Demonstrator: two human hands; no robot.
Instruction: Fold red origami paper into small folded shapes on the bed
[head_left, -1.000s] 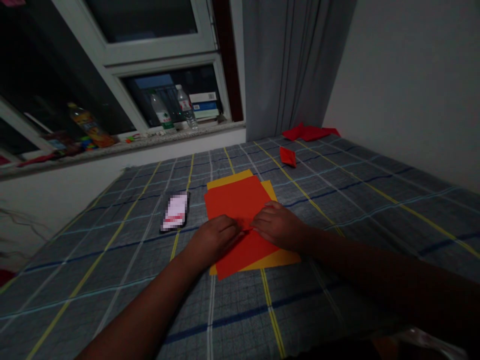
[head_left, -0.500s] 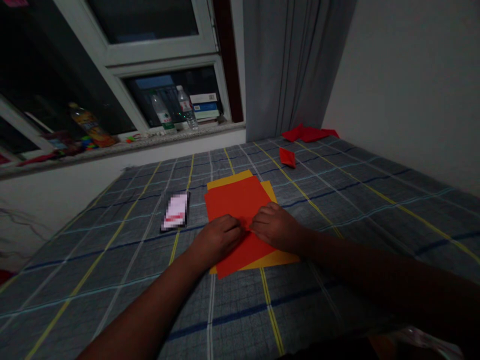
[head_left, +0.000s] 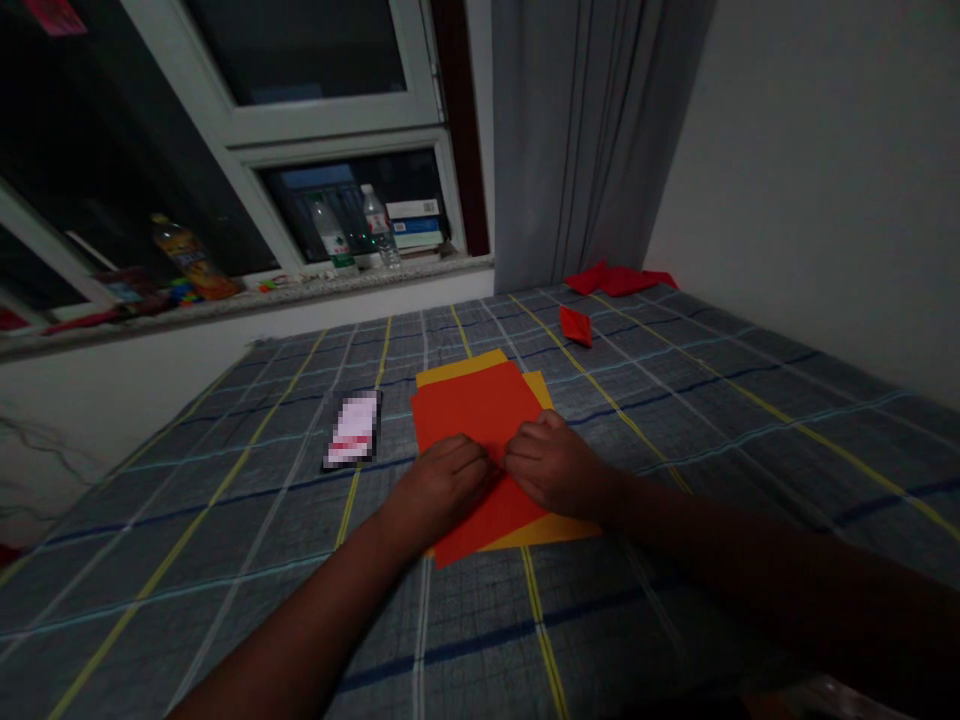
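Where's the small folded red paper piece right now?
Head view: the folded red paper lies on the checked bedsheet, beyond and right of the orange-red sheet, near the red paper pile.

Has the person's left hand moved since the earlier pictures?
Yes, slightly: the left hand has shifted right, toward the right hand, judged against the blurred card.

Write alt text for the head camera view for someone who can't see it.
A left hand and a right hand meet on a red-orange paper sheet lying on a yellow sheet, on a grey plaid bedspread. A small red paper piece lies farther along the bedspread.
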